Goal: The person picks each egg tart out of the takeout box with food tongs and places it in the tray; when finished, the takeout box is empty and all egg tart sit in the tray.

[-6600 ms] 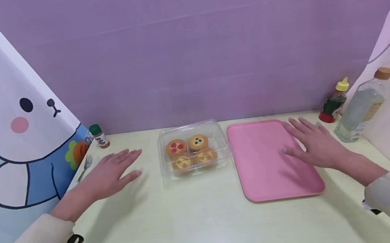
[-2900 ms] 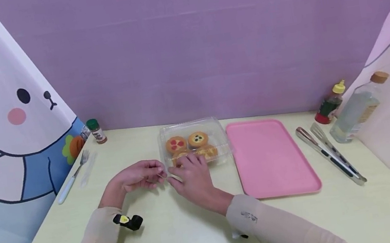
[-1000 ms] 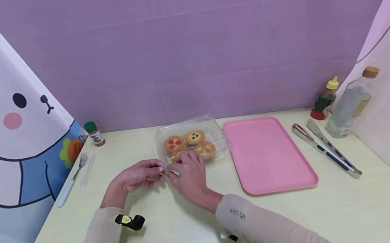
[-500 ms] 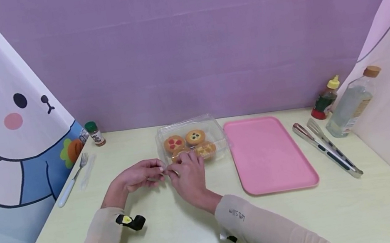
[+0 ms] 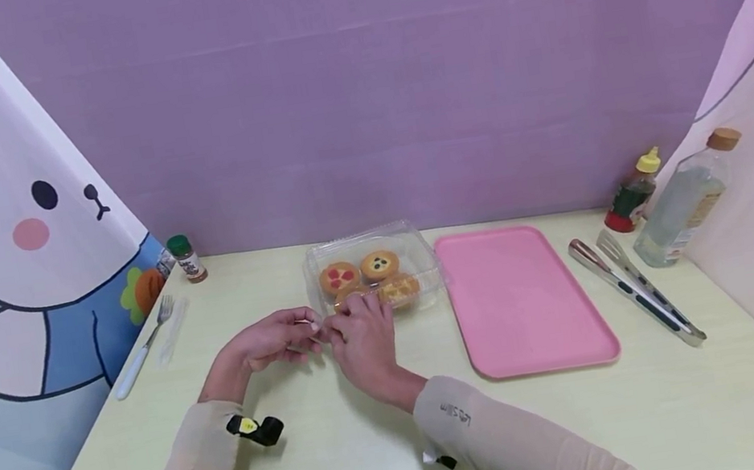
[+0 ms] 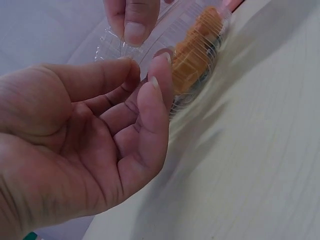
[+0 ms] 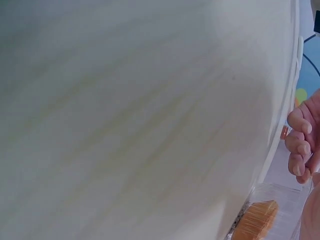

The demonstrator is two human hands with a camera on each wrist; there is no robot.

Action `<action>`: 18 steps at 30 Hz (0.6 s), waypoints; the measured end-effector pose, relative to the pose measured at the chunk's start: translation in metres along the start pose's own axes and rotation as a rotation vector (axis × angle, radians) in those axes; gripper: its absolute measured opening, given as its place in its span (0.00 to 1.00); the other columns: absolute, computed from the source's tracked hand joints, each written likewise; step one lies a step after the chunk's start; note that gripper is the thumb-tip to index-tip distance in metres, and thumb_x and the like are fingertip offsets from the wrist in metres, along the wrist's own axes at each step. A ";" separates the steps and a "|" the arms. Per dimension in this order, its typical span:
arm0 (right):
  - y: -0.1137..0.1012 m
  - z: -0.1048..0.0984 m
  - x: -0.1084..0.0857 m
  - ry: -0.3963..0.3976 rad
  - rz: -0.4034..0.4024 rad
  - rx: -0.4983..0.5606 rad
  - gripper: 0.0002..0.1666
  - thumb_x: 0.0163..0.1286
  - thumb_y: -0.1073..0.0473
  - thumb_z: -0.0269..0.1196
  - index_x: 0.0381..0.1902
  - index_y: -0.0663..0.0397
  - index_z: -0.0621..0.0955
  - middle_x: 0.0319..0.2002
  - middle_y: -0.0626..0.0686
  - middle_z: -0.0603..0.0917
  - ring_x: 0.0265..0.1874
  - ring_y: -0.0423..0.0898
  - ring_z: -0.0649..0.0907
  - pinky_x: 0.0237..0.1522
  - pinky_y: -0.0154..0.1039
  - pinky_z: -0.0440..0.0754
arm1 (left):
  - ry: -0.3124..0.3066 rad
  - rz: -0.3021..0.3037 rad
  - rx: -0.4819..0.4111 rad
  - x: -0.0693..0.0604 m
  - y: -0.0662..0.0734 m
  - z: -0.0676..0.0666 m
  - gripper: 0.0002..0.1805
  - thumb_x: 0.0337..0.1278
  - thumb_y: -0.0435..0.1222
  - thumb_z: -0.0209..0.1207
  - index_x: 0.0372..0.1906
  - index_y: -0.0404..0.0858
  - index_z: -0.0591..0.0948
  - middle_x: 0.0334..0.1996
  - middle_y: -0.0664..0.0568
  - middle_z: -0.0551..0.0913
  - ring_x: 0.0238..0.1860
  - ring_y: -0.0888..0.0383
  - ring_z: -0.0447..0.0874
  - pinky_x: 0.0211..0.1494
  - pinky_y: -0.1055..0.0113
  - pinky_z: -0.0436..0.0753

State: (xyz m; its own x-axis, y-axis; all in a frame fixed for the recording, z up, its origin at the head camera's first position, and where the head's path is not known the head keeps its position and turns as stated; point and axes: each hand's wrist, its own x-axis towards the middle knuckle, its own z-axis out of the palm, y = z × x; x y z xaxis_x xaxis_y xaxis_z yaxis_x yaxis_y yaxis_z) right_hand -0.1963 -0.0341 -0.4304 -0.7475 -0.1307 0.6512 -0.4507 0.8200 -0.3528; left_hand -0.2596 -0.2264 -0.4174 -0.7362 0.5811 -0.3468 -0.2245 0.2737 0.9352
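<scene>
A clear container point(image 5: 416, 249) is being supported on the bench point(image 5: 353, 466), its lid apparently in place over four pastries point(image 5: 381, 265). The spread posture of some seconds ago, one hand on each side of the container, is being replaced by joint work at its near left corner. There a plastic edge is being pinched between thumb and forefinger by the right hand point(image 5: 367, 342). By the fingers point(image 6: 152, 107) of the left hand point(image 5: 275, 338) the same edge seems to be grasped, the contact being partly hidden. Over the last half-second the grasp is being maintained almost unaltered, and no raising of the lid is being seen; the work at the corner is therefore being judged unfinished. Just right of the container, a pink tray point(image 5: 521, 295) is being left untouched; farther right, tongs point(image 5: 644, 300) are being exposed by the right hand's departure.
</scene>
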 end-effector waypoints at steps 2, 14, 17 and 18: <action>0.000 0.000 0.000 0.007 -0.001 0.007 0.05 0.57 0.58 0.75 0.32 0.42 0.91 0.40 0.46 0.84 0.44 0.46 0.75 0.45 0.42 0.67 | 0.003 -0.003 0.004 0.000 0.001 0.001 0.04 0.75 0.37 0.51 0.45 0.42 0.75 0.42 0.54 0.84 0.39 0.60 0.83 0.40 0.68 0.82; 0.004 0.005 0.002 0.018 0.012 0.015 0.06 0.56 0.58 0.74 0.34 0.43 0.92 0.39 0.46 0.83 0.44 0.45 0.74 0.45 0.40 0.68 | 0.032 -0.023 -0.047 0.003 -0.002 0.005 0.03 0.75 0.37 0.50 0.46 0.43 0.74 0.37 0.54 0.84 0.33 0.62 0.80 0.36 0.69 0.79; 0.004 0.004 0.002 0.018 0.019 0.022 0.07 0.57 0.59 0.74 0.34 0.43 0.92 0.40 0.46 0.83 0.43 0.45 0.74 0.44 0.40 0.68 | 0.029 -0.025 -0.068 0.003 -0.004 0.005 0.04 0.75 0.36 0.51 0.47 0.42 0.74 0.38 0.54 0.84 0.33 0.62 0.80 0.37 0.69 0.80; 0.003 0.004 0.003 0.012 0.024 0.023 0.07 0.57 0.58 0.74 0.35 0.43 0.92 0.40 0.46 0.83 0.43 0.45 0.74 0.45 0.40 0.68 | 0.029 -0.025 -0.072 0.004 -0.004 0.004 0.04 0.75 0.36 0.52 0.47 0.42 0.74 0.38 0.54 0.84 0.34 0.62 0.80 0.38 0.69 0.80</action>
State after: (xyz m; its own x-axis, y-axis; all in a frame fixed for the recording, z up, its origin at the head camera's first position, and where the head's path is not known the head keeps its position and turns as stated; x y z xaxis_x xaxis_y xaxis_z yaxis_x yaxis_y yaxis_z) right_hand -0.2015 -0.0336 -0.4323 -0.7524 -0.1039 0.6504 -0.4435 0.8101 -0.3836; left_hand -0.2586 -0.2222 -0.4229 -0.7480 0.5518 -0.3689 -0.2876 0.2314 0.9294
